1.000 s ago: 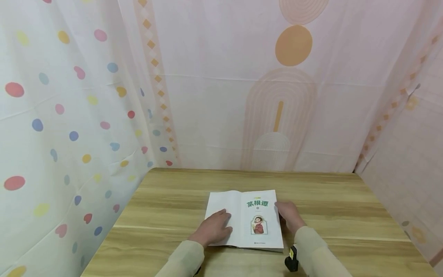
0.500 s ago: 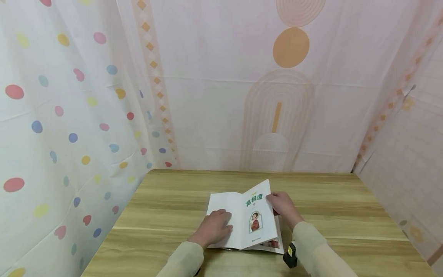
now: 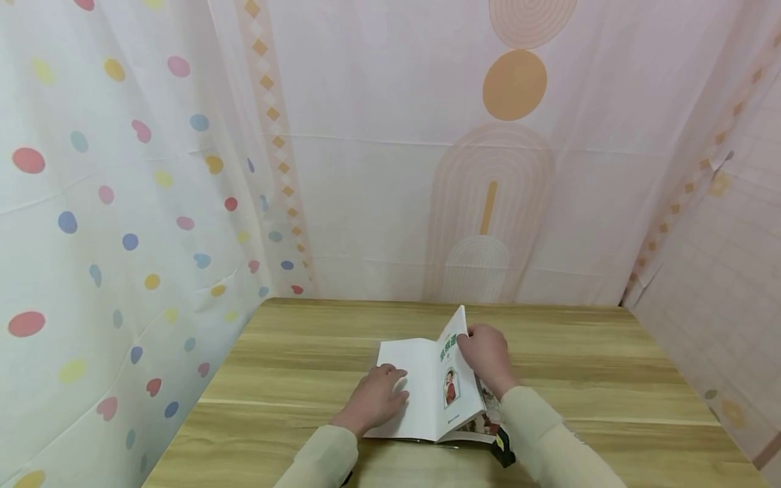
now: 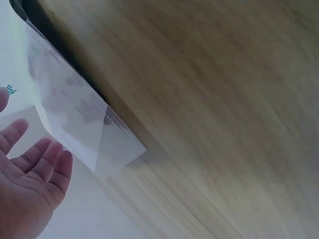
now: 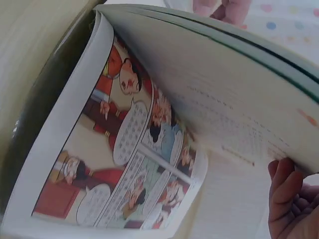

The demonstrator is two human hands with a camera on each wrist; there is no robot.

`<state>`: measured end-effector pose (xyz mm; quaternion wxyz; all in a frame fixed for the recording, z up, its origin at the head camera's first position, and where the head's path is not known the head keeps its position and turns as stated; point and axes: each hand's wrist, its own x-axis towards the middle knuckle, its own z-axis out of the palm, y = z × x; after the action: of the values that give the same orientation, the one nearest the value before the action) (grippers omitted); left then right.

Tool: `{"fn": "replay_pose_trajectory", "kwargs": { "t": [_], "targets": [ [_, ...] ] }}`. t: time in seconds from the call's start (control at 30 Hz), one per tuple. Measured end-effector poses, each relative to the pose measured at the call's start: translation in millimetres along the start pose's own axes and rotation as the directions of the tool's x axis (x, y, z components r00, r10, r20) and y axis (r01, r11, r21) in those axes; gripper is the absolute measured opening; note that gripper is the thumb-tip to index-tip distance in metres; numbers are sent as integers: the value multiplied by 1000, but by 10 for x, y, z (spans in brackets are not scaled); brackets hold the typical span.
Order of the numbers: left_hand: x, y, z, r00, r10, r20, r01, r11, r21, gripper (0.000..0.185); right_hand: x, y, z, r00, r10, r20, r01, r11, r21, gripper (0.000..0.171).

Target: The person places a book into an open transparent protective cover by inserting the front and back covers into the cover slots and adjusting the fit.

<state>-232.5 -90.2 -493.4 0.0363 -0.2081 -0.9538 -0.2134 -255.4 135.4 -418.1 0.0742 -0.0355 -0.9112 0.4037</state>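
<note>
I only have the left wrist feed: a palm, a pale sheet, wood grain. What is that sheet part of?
Observer: An open book lying on the wooden table. The left hand rests flat on its left page.
Operator: Where's the other hand?
Observer: The right hand has a grip on the outer edge of the title page, which is raised steeply off the book.
Operator: Anything under that raised page?
Observer: Yes, the right wrist view shows a colour comic page with speech bubbles lying beneath it.
</note>
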Motion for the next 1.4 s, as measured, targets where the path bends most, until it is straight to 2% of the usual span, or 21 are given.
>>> {"fn": "replay_pose_trajectory", "kwargs": {
  "t": [0.2, 0.4, 0.5, 0.63, 0.73, 0.9, 1.13, 1.23, 1.4],
  "targets": [
    [7, -3, -18, 1000, 23, 8, -23, 998, -53, 34, -63, -134, 61, 1000, -1, 7, 1, 999, 42, 25],
    [30, -10, -60, 997, 10, 77, 5, 981, -192, 36, -92, -200, 96, 1000, -12, 11, 12, 998, 68, 27],
    [37, 1, -76, 994, 2, 107, 24, 970, -242, 39, -105, -236, 99, 1000, -24, 3, 23, 996, 81, 35],
    [57, 32, -104, 996, 2, 89, 24, 956, -292, 48, -130, -294, 108, 999, -42, 8, 41, 995, 91, 36],
    [85, 93, -143, 997, -26, 79, 51, 941, -334, 58, -141, -311, 129, 998, -55, 33, 52, 994, 96, 31],
    [125, 212, -224, 994, -80, 76, 104, 916, -387, 67, -140, -304, 163, 995, -80, 66, 74, 994, 78, 32],
    [163, 289, -245, 996, -70, 53, 86, 914, -396, 68, -96, -283, 129, 994, -107, 13, 106, 992, 63, 30],
    [162, 315, -238, 997, -59, 58, 78, 914, -399, 71, -96, -280, 145, 992, -114, 59, 106, 987, 120, 30],
    [159, 330, -240, 996, -69, 53, 84, 910, -406, 73, -126, -296, 167, 971, -150, 184, 104, 966, 237, 32]
  ]
}}
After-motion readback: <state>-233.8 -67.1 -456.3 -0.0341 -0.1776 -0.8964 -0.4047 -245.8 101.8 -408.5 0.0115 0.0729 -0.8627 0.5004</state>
